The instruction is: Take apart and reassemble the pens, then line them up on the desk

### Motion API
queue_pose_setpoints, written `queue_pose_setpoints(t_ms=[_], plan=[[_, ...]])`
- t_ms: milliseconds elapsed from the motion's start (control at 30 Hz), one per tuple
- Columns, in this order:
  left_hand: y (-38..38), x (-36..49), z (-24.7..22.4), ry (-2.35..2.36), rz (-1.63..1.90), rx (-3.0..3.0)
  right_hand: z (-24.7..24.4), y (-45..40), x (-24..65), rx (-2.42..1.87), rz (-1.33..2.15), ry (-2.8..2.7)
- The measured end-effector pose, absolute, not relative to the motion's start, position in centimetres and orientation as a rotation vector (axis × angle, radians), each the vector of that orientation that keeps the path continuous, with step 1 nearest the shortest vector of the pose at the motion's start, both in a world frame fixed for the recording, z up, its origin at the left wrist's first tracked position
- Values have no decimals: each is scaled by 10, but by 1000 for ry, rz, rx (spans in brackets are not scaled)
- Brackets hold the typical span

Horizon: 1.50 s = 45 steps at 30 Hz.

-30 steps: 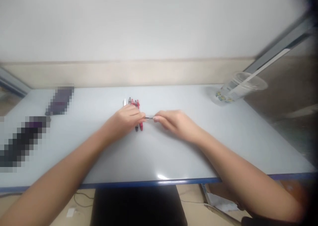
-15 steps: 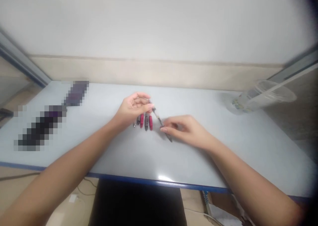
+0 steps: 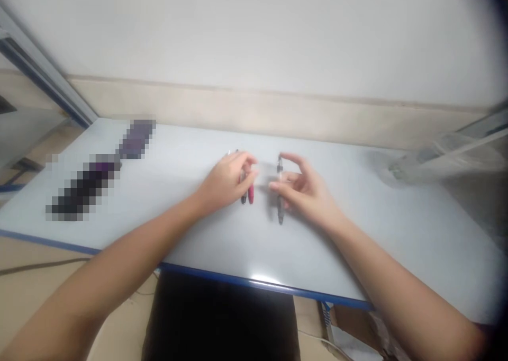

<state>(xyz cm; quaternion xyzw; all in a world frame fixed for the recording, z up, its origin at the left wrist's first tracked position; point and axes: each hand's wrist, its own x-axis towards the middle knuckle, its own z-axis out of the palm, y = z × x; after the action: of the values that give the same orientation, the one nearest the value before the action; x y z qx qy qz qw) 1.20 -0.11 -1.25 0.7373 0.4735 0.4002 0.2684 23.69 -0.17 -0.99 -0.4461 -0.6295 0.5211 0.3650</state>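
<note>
My left hand [image 3: 228, 183] rests curled over a small group of pens on the pale table. Below its fingers show the tips of a red pen [image 3: 251, 194] and a dark pen [image 3: 243, 196], and a small metal tip [image 3: 229, 152] shows above them. The rest of these pens is hidden under the hand. My right hand [image 3: 305, 189] has its thumb and fingers around a dark slim pen [image 3: 280, 213], which points straight away from me. Its middle is blurred behind my fingers. The two hands are apart.
The pale table [image 3: 349, 234] has a blue front edge. Two pixelated dark objects [image 3: 85, 186] lie at its left, and a blurred clear plastic cup [image 3: 420, 160] lies at the right. A beige wall ledge runs behind it.
The dark pen has turned from a diagonal to straight away from me and now sits in my right hand. My left hand has moved back over the other pens. The view has shifted slightly right.
</note>
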Motion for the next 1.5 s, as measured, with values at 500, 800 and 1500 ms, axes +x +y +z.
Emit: queue_pose_setpoints(t_ms=[500,800,1500], plan=[[5,4,-10,1518,688,2194,-12,12,251,-1021,1384,-1517],[8,14,-18,1588,681,2329,-18,16,247,-972,1366,-1475],[17,10,-31,1608,750,2347,-20,24,245,-986,1251,-1477]])
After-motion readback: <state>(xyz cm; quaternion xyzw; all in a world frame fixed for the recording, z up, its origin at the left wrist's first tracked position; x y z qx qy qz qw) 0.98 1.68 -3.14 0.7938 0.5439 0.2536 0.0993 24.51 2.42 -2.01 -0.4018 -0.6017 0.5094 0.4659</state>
